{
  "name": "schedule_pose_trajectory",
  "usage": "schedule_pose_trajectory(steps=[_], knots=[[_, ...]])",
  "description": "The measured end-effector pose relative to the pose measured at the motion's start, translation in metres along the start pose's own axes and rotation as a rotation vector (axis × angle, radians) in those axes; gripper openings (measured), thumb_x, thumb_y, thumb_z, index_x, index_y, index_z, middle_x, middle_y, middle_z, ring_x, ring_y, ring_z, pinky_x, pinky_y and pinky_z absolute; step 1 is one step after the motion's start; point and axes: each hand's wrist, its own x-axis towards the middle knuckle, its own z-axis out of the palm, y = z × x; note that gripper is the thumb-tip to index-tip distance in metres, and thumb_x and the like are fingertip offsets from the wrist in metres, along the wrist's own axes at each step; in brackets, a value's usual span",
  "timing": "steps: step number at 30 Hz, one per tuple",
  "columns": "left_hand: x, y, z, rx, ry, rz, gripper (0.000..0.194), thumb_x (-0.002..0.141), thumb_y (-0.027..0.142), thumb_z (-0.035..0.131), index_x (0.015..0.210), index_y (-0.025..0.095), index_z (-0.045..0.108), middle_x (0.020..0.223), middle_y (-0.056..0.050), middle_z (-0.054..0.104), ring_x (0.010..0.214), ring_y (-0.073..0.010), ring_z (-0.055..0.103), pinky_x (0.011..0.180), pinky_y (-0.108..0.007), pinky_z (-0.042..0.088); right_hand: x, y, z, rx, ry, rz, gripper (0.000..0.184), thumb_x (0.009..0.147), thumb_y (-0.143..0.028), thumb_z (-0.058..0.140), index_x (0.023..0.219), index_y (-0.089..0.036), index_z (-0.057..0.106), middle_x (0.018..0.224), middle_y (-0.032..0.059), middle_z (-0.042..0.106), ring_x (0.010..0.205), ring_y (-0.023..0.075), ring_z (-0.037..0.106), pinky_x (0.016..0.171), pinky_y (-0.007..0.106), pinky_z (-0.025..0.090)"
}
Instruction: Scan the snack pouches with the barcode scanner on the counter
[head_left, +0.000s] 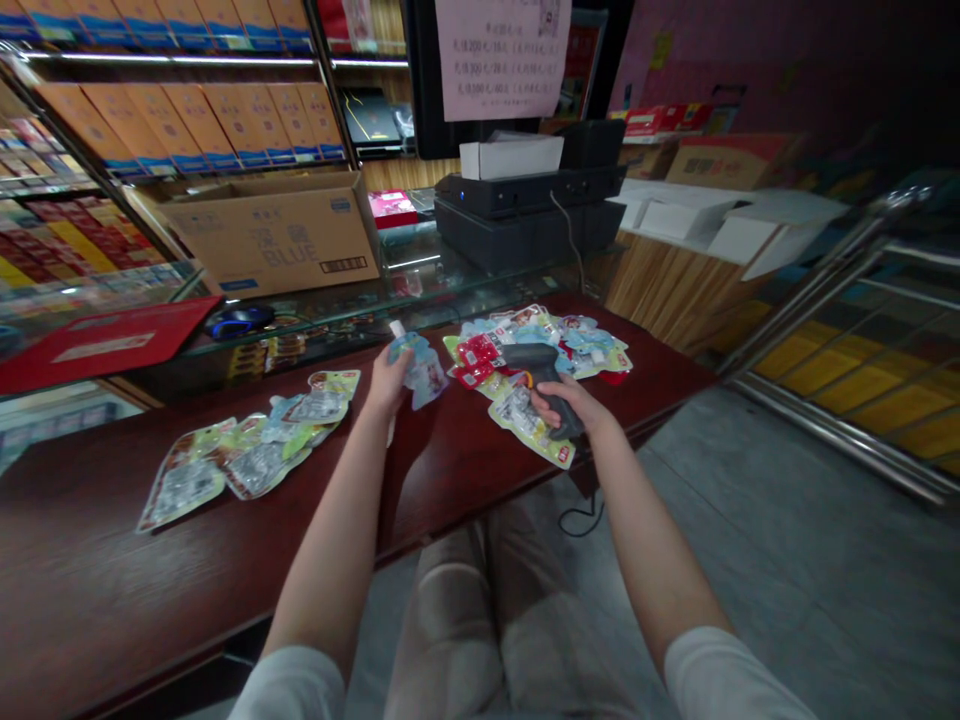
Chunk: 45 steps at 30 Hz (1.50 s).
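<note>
Dark tabletop (82, 490) bears pouches (516, 412) partly hidden behind a scanner (531, 357)

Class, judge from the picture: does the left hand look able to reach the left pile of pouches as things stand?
Probably yes: nothing visible stands between the left hand and the left pile, nearby on the table. The hand holds a pouch, though, which might hinder picking up another.

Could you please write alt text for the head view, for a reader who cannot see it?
A person's left grip holds a capped pouch, and the right grip holds a dark handheld scanner over a pile of pouches. More pouches lie to the left on the same dark red table, with a cardboard box behind.
</note>
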Motion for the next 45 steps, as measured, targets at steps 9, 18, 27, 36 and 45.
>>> schedule_pose_trajectory(steps=[9, 18, 27, 36, 45], knots=[[-0.021, 0.05, -0.075, 1.241, 0.317, -0.138, 0.052, 0.076, 0.024, 0.067, 0.125, 0.009, 0.062, 0.13, -0.031, 0.061, 0.121, -0.0475, 0.058, 0.095, -0.061, 0.045, 0.0, 0.0, 0.002, 0.025, 0.028, -0.033, 0.029, 0.079, -0.04, 0.069, 0.074, -0.02, 0.048, 0.051, -0.0057, 0.048, 0.035, 0.0072, 0.038, 0.035, 0.021, 0.029], [-0.026, 0.011, -0.03, 1.275, -0.014, 0.039, 0.08, 0.083, 0.062, 0.054, 0.145, 0.012, 0.049, 0.157, -0.029, 0.035, 0.149, -0.0466, 0.024, 0.115, -0.07, 0.014, -0.002, -0.006, 0.004, -0.003, 0.038, -0.014, 0.034, 0.077, -0.043, 0.069, 0.069, -0.02, 0.046, 0.049, -0.0046, 0.048, 0.035, 0.0075, 0.04, 0.036, 0.021, 0.027], [-0.015, 0.007, -0.066, 1.378, -0.045, -0.121, 0.084, 0.08, 0.064, 0.053, 0.144, 0.009, 0.051, 0.146, -0.034, 0.047, 0.142, -0.0499, 0.036, 0.114, -0.072, 0.008, -0.001, -0.002, 0.004, 0.004, 0.05, -0.062, 0.031, 0.077, -0.04, 0.069, 0.076, -0.02, 0.046, 0.052, -0.0049, 0.05, 0.036, 0.0074, 0.041, 0.035, 0.021, 0.027], [-0.032, 0.009, 0.035, 0.995, -0.187, 0.27, 0.042, 0.088, 0.036, 0.06, 0.124, 0.015, 0.059, 0.138, -0.025, 0.056, 0.135, -0.0399, 0.047, 0.119, -0.058, 0.019, 0.0, -0.004, 0.001, 0.092, 0.121, -0.084, 0.031, 0.075, -0.038, 0.07, 0.088, -0.021, 0.048, 0.056, -0.0071, 0.052, 0.037, 0.0072, 0.04, 0.037, 0.021, 0.03], [0.003, -0.014, 0.101, 0.64, -0.199, 0.14, 0.058, 0.064, 0.033, 0.084, 0.116, 0.021, 0.062, 0.141, -0.022, 0.054, 0.143, -0.0457, 0.031, 0.115, -0.063, 0.022, 0.002, -0.003, -0.001, 0.1, 0.143, -0.07, 0.033, 0.075, -0.039, 0.071, 0.079, -0.022, 0.043, 0.053, -0.0056, 0.052, 0.036, 0.0077, 0.041, 0.035, 0.022, 0.031]])
